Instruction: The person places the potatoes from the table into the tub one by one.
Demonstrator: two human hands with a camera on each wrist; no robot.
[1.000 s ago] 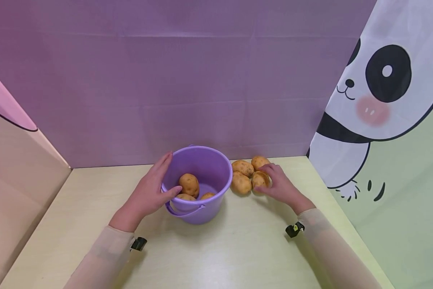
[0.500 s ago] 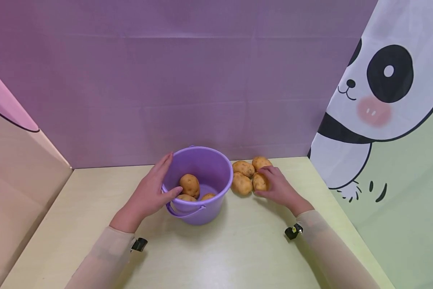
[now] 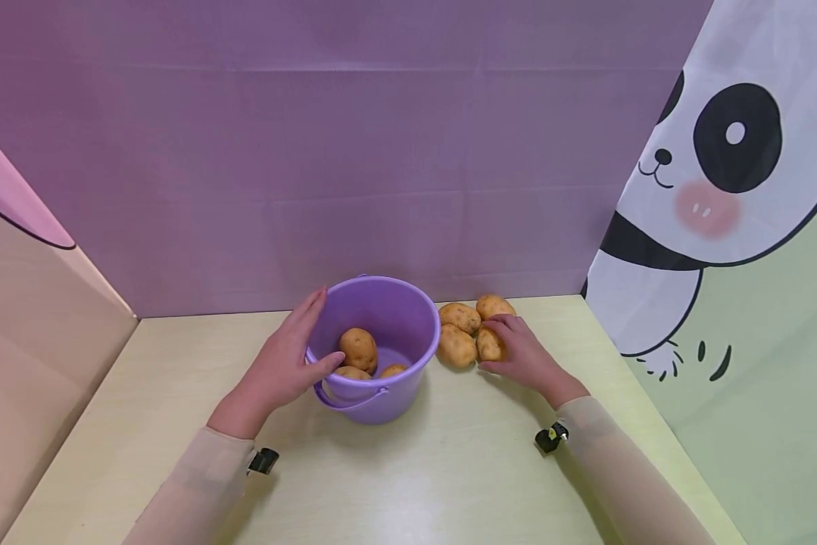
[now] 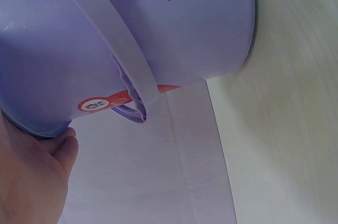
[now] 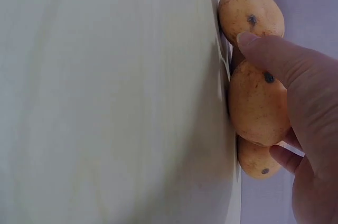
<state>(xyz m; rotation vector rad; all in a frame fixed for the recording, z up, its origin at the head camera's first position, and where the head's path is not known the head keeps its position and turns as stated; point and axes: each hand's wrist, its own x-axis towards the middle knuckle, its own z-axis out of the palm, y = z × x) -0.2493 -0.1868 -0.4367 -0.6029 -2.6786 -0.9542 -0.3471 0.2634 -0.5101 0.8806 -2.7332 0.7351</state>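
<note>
The right hand (image 3: 525, 357) had edged leftward and drawn in around the near right potato (image 3: 490, 345), while the left hand (image 3: 282, 363) and the bucket (image 3: 388, 405) had kept their places. The right hand grasped that potato between thumb and fingers; it seemed to rest on the table (image 3: 415, 484). The left hand lay unclenched on the bucket's left rim, fingers extended, thumb spread to the front. The potato looked firm, fairly weighty, dry-skinned and hard to bruise; its rounded sides suited a hold across the middle. The bucket looked light and slightly flexible, best steadied by its rim. Three other potatoes (image 3: 457, 347) lay close beside the held one, and three more, the topmost potato (image 3: 358, 350) among them, sat inside the bucket. A purple backdrop (image 3: 381, 151) stood behind.
</note>
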